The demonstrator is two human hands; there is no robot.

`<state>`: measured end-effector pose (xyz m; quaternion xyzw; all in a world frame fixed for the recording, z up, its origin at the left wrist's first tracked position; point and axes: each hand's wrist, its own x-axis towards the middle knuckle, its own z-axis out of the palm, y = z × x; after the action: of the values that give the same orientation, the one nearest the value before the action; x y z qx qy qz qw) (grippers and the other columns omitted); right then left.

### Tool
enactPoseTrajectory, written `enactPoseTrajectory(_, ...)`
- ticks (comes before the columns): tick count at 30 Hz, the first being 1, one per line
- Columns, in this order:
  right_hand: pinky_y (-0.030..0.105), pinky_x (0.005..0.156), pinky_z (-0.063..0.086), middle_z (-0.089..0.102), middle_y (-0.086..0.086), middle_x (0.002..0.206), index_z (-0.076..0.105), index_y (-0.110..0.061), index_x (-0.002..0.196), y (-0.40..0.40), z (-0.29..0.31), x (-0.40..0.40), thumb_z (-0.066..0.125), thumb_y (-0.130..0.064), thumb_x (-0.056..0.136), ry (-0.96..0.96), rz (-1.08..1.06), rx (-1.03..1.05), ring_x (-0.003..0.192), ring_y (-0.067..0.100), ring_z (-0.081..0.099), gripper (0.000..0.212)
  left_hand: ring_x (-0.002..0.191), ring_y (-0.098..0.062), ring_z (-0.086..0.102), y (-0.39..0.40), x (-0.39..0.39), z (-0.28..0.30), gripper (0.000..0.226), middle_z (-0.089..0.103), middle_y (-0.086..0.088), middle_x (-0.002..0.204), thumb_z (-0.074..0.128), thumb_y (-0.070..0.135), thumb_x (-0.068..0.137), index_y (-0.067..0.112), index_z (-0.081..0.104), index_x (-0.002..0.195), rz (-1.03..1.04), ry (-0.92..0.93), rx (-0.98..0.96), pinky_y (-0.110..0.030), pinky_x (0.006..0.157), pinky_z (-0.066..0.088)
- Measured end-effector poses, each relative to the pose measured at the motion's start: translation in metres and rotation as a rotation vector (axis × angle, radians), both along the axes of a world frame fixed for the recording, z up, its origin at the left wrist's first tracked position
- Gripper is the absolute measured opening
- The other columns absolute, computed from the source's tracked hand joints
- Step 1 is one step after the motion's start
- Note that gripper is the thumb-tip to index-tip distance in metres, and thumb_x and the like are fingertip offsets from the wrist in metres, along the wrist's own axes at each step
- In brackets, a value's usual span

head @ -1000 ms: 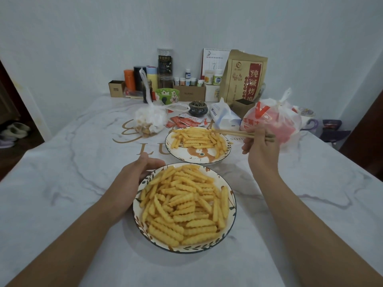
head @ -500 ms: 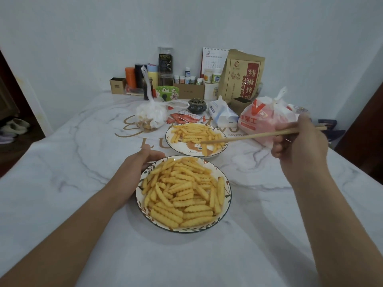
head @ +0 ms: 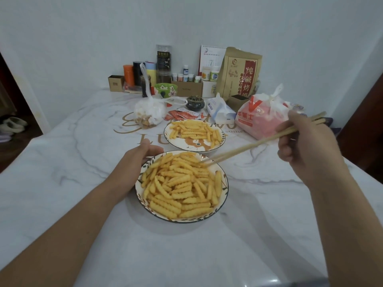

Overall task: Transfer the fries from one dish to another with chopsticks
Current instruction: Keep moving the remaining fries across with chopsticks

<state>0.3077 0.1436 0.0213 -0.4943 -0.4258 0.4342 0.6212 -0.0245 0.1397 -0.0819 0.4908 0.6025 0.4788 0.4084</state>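
A near dish [head: 224, 183] with a leaf-patterned rim holds a heap of crinkle-cut fries [head: 182, 185]. Behind it stands a far dish [head: 221, 141] with a thinner layer of fries [head: 194, 131]. My left hand [head: 134, 160] grips the near dish's far-left rim. My right hand [head: 306, 141] holds a pair of wooden chopsticks [head: 248, 146] that slant down to the left. Their tips sit among the fries at the near dish's far right edge. Whether the tips pinch a fry cannot be made out.
Behind the far dish lie red sauce packets [head: 184, 116], a knotted white bag [head: 150, 114], a tissue pack [head: 219, 110] and a red-and-white takeaway bag [head: 261, 119]. Bottles, boxes and a brown paper pouch [head: 241, 75] line the wall. The marble table [head: 62, 162] edge drops off at left.
My right hand has swung the chopsticks back from over the far dish and lowered their tips into the near dish's fries. My left hand stays on the near dish's rim.
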Motion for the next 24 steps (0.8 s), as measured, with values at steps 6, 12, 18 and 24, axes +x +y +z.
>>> enactPoseTrajectory(6,0.024,0.048,0.038,0.055,-0.004,0.058,0.064,-0.018,0.069,0.057,-0.017,-0.015,0.055,-0.029,0.103,-0.006,-0.250,0.187,0.053,0.010,0.049,0.037,0.121,-0.007,0.065,0.000,0.002,-0.001,0.059,0.077,0.015,0.116,0.026,0.055,0.111,0.031,0.079,0.109,-0.011,0.062,0.035,-0.041,0.112,0.043)
enactPoseTrajectory(12,0.030,0.060,0.043,0.056,-0.001,0.063,0.064,-0.019,0.073,0.096,-0.058,-0.005,0.047,-0.038,0.106,-0.222,-0.325,0.236,0.060,0.014,0.051,0.041,0.112,-0.006,0.069,0.002,0.005,0.002,0.058,0.078,0.014,0.114,0.027,0.054,0.110,0.026,0.078,0.109,0.028,-0.036,0.003,-0.033,0.095,0.048)
enactPoseTrajectory(18,0.031,0.054,0.042,0.055,0.000,0.061,0.058,-0.017,0.073,0.104,-0.078,0.003,0.046,-0.033,0.107,-0.138,-0.362,0.167,0.049,0.009,0.048,0.039,0.094,-0.020,0.073,0.022,-0.001,0.018,0.044,0.079,-0.013,0.107,0.047,0.037,0.109,0.001,0.072,0.111,0.101,-0.249,-0.194,-0.031,0.077,0.050)
enactPoseTrajectory(24,0.025,0.047,0.042,0.053,0.008,0.063,0.059,-0.006,0.083,0.105,-0.081,-0.002,0.043,-0.032,0.109,-0.079,-0.297,0.202,0.048,0.011,0.047,0.040,0.079,-0.025,0.074,0.087,0.016,0.049,0.029,0.080,-0.017,0.099,0.054,0.022,0.104,0.002,0.066,0.120,0.015,0.109,-0.389,-0.029,0.061,0.058)
